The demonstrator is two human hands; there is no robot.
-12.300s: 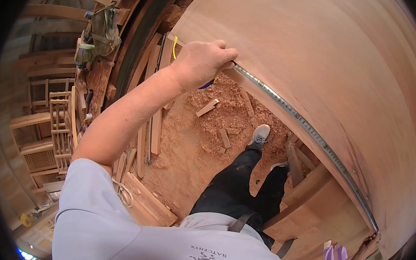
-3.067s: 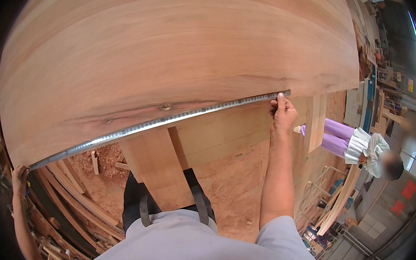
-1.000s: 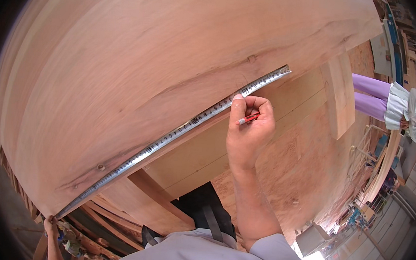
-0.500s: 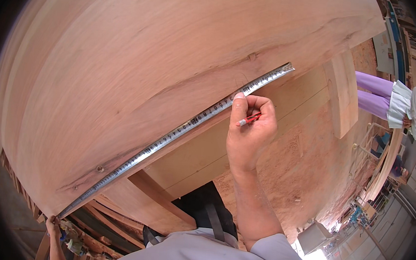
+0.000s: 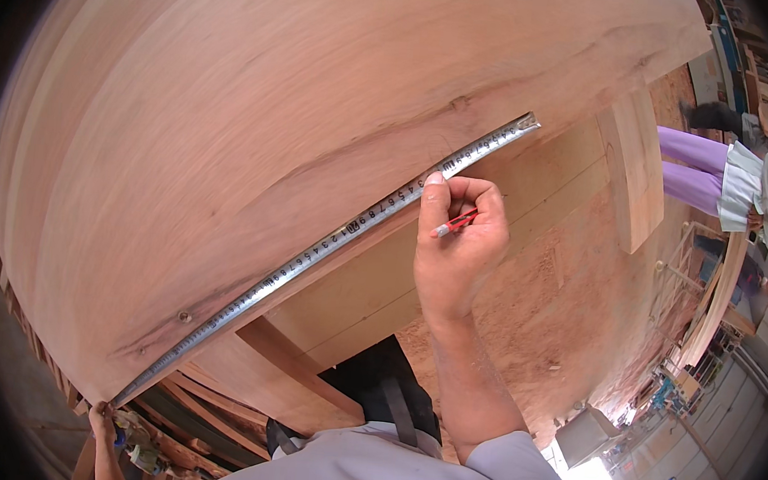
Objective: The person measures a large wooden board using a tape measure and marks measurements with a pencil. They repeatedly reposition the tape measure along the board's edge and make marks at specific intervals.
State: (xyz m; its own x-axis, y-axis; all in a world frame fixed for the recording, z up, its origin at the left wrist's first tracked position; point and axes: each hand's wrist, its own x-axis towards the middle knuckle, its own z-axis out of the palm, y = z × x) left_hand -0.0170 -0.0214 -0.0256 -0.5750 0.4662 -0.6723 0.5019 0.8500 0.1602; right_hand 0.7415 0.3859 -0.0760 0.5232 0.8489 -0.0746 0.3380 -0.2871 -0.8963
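A silver metal tape measure [image 5: 312, 254] lies stretched along the near edge of a large pale wooden panel [image 5: 259, 113]. Its free tip rests on the wood toward the upper right. At the far lower left corner my left hand [image 5: 101, 418] is closed on the other end of the tape; the fingers are small there, and the case is not clearly visible. My right hand [image 5: 461, 251] pinches the tape's near edge, thumb on top, between the middle and the tip. A red pencil [image 5: 456, 223] with a pale end is held in its curled fingers.
Below the panel lie a pale board [image 5: 370, 307] and a sawdust-covered floor [image 5: 537, 297]. A thick wooden block [image 5: 633, 174] juts out at right. Stacked curved timber [image 5: 207, 420] sits at lower left. A person in purple trousers [image 5: 696, 165] stands far right, another beyond.
The tape and my right hand have shifted very slightly left. Its grip on the tape and pencil is unchanged. A person in dark clothes has come into sight at the far right.
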